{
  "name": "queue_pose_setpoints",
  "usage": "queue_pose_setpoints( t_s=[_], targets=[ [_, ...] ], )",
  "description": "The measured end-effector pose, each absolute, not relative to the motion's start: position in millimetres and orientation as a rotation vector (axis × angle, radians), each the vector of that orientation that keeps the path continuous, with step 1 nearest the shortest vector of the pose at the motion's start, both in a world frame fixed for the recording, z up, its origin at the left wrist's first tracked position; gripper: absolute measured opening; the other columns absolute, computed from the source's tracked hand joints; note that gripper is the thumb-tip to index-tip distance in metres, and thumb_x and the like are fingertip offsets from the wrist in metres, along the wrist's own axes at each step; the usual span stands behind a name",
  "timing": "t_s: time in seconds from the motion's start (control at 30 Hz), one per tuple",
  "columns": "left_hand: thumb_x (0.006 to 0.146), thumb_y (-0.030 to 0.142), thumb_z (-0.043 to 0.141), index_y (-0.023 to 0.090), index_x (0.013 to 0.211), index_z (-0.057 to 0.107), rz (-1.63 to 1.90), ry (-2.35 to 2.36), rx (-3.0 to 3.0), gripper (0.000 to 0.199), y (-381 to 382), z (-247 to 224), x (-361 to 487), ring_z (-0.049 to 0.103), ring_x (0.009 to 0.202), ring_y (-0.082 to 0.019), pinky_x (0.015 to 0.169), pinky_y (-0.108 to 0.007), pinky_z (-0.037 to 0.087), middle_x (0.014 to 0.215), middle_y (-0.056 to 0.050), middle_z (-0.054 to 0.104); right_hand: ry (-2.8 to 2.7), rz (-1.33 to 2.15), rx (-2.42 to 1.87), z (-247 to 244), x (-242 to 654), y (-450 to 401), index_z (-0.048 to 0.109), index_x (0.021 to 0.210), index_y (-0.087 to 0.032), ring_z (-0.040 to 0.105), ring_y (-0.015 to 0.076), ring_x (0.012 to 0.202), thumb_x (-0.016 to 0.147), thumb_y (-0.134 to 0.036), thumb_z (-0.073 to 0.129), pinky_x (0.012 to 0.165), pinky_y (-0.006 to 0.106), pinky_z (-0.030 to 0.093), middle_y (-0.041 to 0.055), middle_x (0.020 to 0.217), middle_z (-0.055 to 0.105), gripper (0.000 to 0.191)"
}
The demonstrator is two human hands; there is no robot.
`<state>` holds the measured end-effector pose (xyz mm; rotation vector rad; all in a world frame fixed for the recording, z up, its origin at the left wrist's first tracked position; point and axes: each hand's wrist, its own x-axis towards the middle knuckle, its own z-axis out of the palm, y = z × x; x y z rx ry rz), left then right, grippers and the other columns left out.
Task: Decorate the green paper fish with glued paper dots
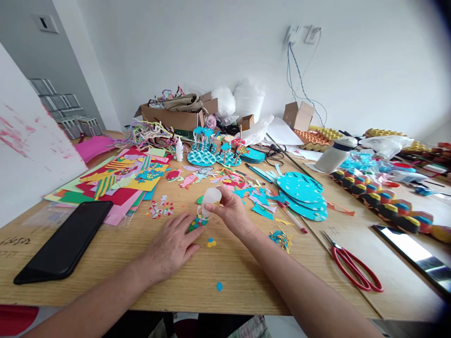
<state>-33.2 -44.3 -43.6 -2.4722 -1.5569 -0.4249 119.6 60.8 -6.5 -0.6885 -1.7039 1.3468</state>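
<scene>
My right hand [232,212] is closed round a small white squeeze bottle [212,197], tilted with its tip down over a green paper piece with coloured dots [198,223]. My left hand [175,242] lies on the table with fingers spread, its fingertips on the edge of that green piece. Just behind the bottle, another bit of green paper [199,200] is partly hidden. Yellow and blue dots [211,242] lie in front of the hands, and a single blue dot [219,286] is nearer the table's front edge.
On the left are a black phone [65,239] and coloured paper sheets [120,180]. Cut paper fish [188,180] lie behind the hands. Blue discs [301,190], red-handled scissors [352,267] and a second phone [416,253] are on the right. A cardboard box [172,116] stands by the wall.
</scene>
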Motion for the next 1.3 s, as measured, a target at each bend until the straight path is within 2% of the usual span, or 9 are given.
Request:
queue_pose_setpoints(
  t_s=[0.4, 0.6, 0.9, 1.3],
  targets=[
    [0.08, 0.026, 0.054, 0.023, 0.12, 0.05, -0.427, -1.553, -2.484, 0.04, -42, -43, -33, 0.04, 0.114, -0.03, 0.092, -0.049, 0.036, 0.123, -0.014, 0.047, -1.853, 1.151, -0.739, -12, 119, 63, 0.052, 0.067, -0.022, 0.046, 0.014, 0.063, 0.062, -0.031, 0.068, 0.061, 0.027, 0.038, -0.0034, 0.065, 0.052, 0.02],
    [0.081, 0.029, 0.052, 0.022, 0.118, 0.051, -0.429, -1.556, -2.499, 0.037, -40, -40, -31, 0.041, 0.113, -0.031, 0.091, -0.05, 0.036, 0.122, -0.014, 0.047, -1.978, 1.061, -0.698, -6, 117, 59, 0.047, 0.067, -0.02, 0.043, 0.0118, 0.06, 0.064, -0.031, 0.067, 0.056, 0.024, 0.035, -0.0043, 0.063, 0.048, 0.023],
    [0.079, 0.027, 0.055, 0.018, 0.119, 0.048, -0.456, -1.622, -2.509, 0.042, -37, -40, -28, 0.043, 0.111, -0.029, 0.092, -0.049, 0.036, 0.12, -0.013, 0.05, -1.98, 0.978, -0.809, -9, 116, 63, 0.05, 0.071, -0.021, 0.046, 0.0115, 0.061, 0.061, -0.029, 0.069, 0.053, 0.023, 0.034, -0.0042, 0.065, 0.051, 0.024],
    [0.08, 0.027, 0.054, 0.017, 0.115, 0.053, -0.423, -1.654, -2.52, 0.037, -36, -37, -26, 0.044, 0.109, -0.029, 0.091, -0.048, 0.036, 0.118, -0.012, 0.052, -1.815, 1.025, -0.917, -12, 117, 69, 0.055, 0.079, -0.02, 0.048, 0.0129, 0.061, 0.06, -0.033, 0.069, 0.053, 0.024, 0.036, -0.0034, 0.065, 0.054, 0.027]
  ],
)
